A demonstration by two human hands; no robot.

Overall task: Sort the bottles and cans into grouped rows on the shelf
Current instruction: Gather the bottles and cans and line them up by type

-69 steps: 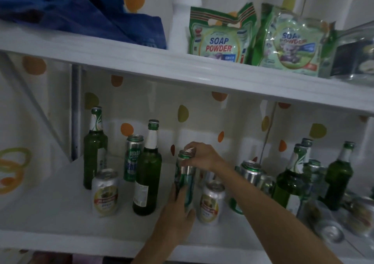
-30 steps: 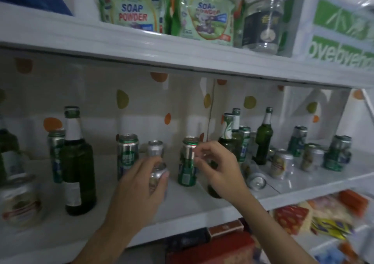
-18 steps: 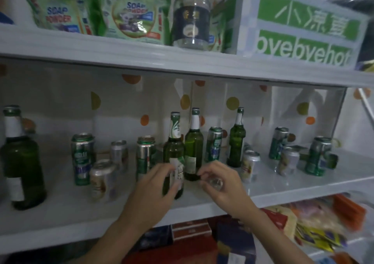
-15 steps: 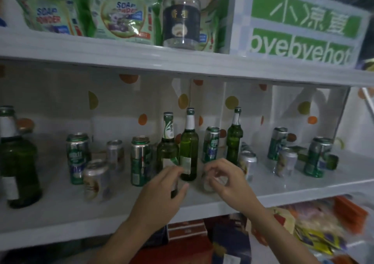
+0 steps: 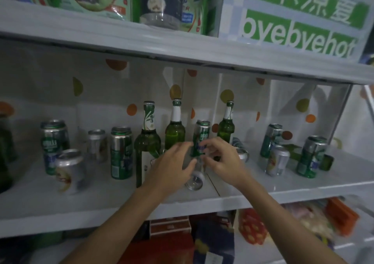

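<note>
Bottles and cans stand scattered along the white shelf, unsorted. My left hand is loosely spread, fingers curved around a silver can lying on its side near the shelf's front edge, its open end facing me. My right hand is just beside it, fingers bent at the lower part of an upright green can; I cannot tell whether they grip it. A tall bottle stands directly left of my left hand, another bottle behind.
</note>
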